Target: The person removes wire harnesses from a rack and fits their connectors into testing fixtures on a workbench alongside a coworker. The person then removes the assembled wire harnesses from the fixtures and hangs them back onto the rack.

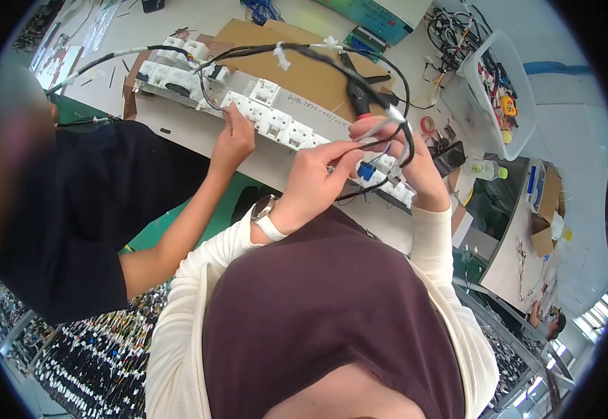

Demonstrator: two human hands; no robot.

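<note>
A black cable harness (304, 50) with white ties loops over a long board of white connector blocks (274, 123). My left hand (321, 174), with a watch on its wrist, pinches a black cable of the harness near the board's right part. Just to its right, my right hand (405, 153) has its fingers curled round the harness by a white tie; its fingertips are partly hidden by the cables. Below the hands a blue connector (366, 172) sits at the board's right end. Black pliers with a red handle end (360, 101) lie behind my right hand.
On the left a co-worker in a dark shirt (136, 150) has a hand (234, 140) at the board's middle. Cardboard (248, 38) lies behind the board. To the right are a clear bin (482, 91) of parts, red tape (428, 124) and a bottle (484, 169).
</note>
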